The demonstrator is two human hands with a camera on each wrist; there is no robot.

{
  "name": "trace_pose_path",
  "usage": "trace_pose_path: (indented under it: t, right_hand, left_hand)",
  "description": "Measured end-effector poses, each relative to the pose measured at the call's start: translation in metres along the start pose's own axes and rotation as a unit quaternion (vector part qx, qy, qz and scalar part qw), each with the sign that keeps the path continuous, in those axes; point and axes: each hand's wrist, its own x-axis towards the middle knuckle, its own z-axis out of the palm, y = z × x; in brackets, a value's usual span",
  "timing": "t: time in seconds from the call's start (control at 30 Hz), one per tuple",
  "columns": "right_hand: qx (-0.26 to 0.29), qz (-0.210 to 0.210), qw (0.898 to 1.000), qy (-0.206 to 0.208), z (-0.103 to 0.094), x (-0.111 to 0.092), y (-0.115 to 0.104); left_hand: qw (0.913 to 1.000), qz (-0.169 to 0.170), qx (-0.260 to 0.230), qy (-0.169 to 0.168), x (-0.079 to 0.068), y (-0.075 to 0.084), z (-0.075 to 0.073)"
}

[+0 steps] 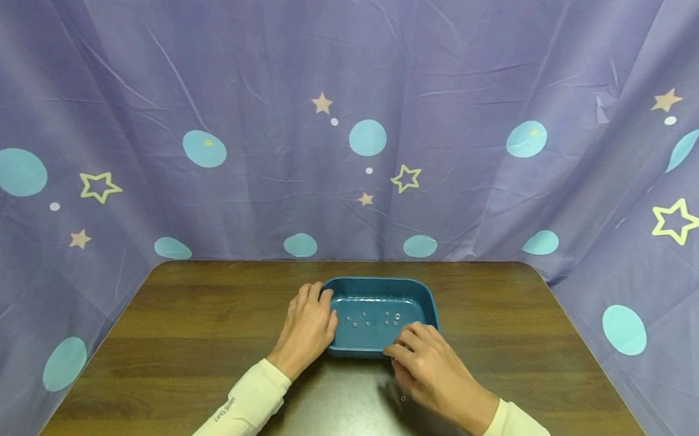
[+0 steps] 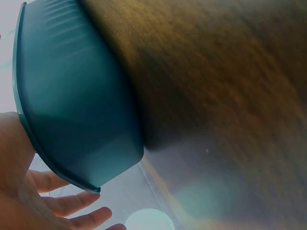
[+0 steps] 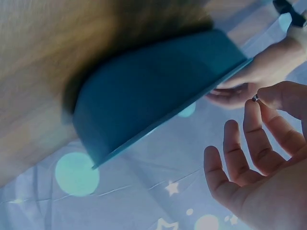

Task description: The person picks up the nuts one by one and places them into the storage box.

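A teal rectangular tray (image 1: 361, 351) stands on the table with several small metal nuts (image 1: 368, 324) scattered over its floor. My left hand (image 1: 307, 320) rests at the tray's left end, its thumb over the inside. In the left wrist view, the fingers (image 2: 91, 218) of that hand are spread and fairly straight beside the rim. Just outside the tray's front right corner, my right hand (image 1: 429, 370) pinches a tiny metal nut (image 3: 255, 97) between thumb and fingertip; its other fingers are loosely bent. Another small nut (image 1: 403, 398) lies on the table beneath this hand.
The brown wooden table (image 1: 202, 335) extends around the tray on all sides. Behind it and at both sides hangs a purple curtain (image 1: 264, 150) printed with stars and blue spots.
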Motion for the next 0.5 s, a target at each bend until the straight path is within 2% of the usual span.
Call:
trace_pose_path:
  t: [0.27, 0.5]
  right_hand:
    - [-0.016, 0.037, 0.999, -0.006, 0.007, 0.005, 0.032]
    - [-0.020, 0.057, 0.998, -0.021, 0.014, 0.003, 0.047]
  left_hand:
    - [1.0000, 0.000, 0.001, -0.004, -0.001, 0.001, 0.001]
    - [1.0000, -0.003, 0.001, -0.004, -0.001, 0.000, 0.001]
